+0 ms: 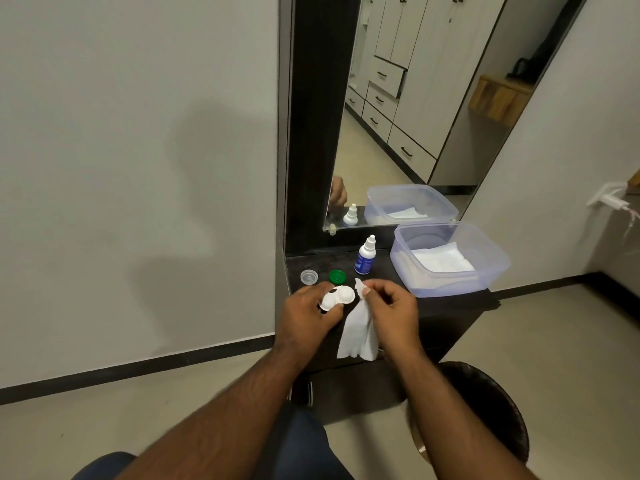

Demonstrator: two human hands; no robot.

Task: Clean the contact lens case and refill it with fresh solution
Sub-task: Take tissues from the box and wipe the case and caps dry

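Observation:
My left hand (306, 315) grips a white two-well contact lens case (337, 297), both wells uncapped and facing up. Just to its right, my right hand (389, 308) pinches a white tissue (358, 329) that hangs down from the fingers; its upper tip pokes up beside the case. A green cap (337, 277) and a clear cap (309, 277) lie on the dark shelf (446, 311) behind the case. A small white solution bottle (365, 256) with a blue label stands upright further back.
A clear plastic tub (450, 259) holding folded white tissues sits at the right of the shelf. A mirror (408, 109) rises behind it, close to the bottle. A dark bin (485, 407) stands on the floor at lower right. My knees are below the shelf.

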